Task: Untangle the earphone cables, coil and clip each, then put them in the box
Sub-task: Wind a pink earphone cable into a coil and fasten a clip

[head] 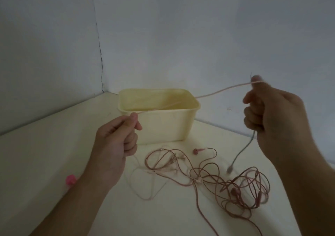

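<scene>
A pale pink earphone cable [213,94] stretches taut in the air between my hands, in front of the cream box [163,125]. My left hand [116,141] pinches one end of that stretch between thumb and forefinger. My right hand [270,112] grips the other end, raised at the right. A grey-blue cable [243,150] hangs down from the right fist, its plug blurred just above the table. On the table lies a tangle of pink earphone cables [208,177], with one pink earbud [195,151] near the box.
The open, empty-looking box stands on a cream table [45,154] in a corner of grey-white walls. A small bright pink object [70,179] lies at the left, partly hidden by my left forearm.
</scene>
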